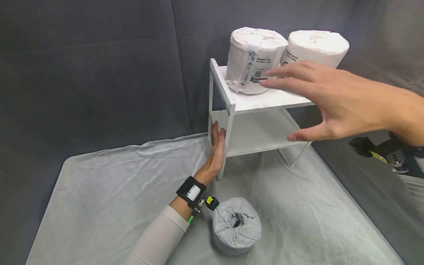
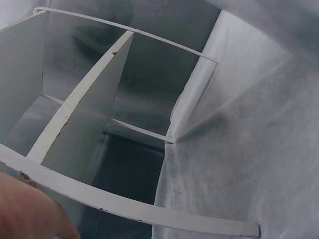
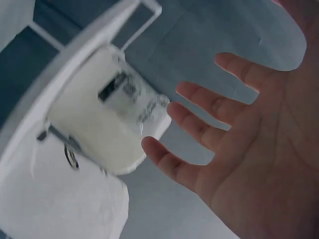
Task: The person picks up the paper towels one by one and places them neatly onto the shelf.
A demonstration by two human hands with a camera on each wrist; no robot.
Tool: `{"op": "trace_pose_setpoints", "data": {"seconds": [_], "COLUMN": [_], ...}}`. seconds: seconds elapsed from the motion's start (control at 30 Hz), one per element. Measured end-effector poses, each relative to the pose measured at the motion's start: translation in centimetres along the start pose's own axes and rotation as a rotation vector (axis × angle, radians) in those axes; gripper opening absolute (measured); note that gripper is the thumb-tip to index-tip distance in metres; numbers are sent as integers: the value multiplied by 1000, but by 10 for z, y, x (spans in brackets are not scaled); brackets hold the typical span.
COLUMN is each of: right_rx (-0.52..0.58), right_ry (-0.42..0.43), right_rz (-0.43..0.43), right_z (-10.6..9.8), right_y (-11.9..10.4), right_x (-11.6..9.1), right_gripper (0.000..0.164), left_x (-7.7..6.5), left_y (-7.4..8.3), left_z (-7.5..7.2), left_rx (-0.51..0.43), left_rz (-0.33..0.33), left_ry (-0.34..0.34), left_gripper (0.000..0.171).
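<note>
A small white two-tier shelf [image 1: 258, 130] stands on the grey cloth. My left hand [image 1: 217, 147] lies against its left side frame, fingers fairly straight and pointing up; in the left wrist view only part of the left hand [image 2: 30, 211] shows beside a white bar. On the top board sit two wrapped toilet paper rolls, a left roll [image 1: 255, 59] and a right roll [image 1: 318, 42]. My right hand [image 1: 318, 97] hovers before them, fingers spread and holding nothing. The right wrist view shows its bare palm [image 3: 269, 164] apart from the left roll [image 3: 107, 114].
Another toilet paper roll [image 1: 236, 228], wrapped in greyish paper, stands on the grey cloth [image 1: 116, 206] in front of the shelf, near my left forearm. The lower board [image 1: 255, 136] of the shelf is partly hidden by my right hand. A dark curtain [image 1: 99, 73] hangs behind.
</note>
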State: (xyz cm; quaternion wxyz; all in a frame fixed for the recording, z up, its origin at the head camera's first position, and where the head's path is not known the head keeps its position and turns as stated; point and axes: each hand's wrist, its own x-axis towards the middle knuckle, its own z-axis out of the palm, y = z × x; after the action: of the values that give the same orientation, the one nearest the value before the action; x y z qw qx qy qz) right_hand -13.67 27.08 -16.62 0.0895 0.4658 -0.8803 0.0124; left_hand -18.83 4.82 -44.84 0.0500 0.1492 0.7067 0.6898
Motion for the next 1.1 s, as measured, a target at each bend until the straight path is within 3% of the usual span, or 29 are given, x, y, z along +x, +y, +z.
{"op": "trace_pose_setpoints", "data": {"seconds": [0.17,0.33,0.67,0.8,1.0,1.1], "right_rx": [21,57,100,144,198,217], "right_ry": [-10,-41,-192,-226,-260,-256], "right_rz": [-54,-79,14,51,79,98], "right_z": [23,58,136,165,200,214], "right_y": [-19,-33,-61,-72,-91,-102], "right_x": [-3,-5,-27,-33,-39,-41], "right_gripper": [107,106,114,120,126,131], "left_x": [0,2,-1,-1,-2,-2], "left_y": [1,2,3,5,5,5], "left_z": [0,-1,5,5,5,6], "left_rx": [-12,-18,8,15,15,15], "left_rz": [-4,-4,-11,-12,1,0], "left_ry": [8,18,13,16,20,22], "left_gripper": [87,83,85,80,90,86]}}
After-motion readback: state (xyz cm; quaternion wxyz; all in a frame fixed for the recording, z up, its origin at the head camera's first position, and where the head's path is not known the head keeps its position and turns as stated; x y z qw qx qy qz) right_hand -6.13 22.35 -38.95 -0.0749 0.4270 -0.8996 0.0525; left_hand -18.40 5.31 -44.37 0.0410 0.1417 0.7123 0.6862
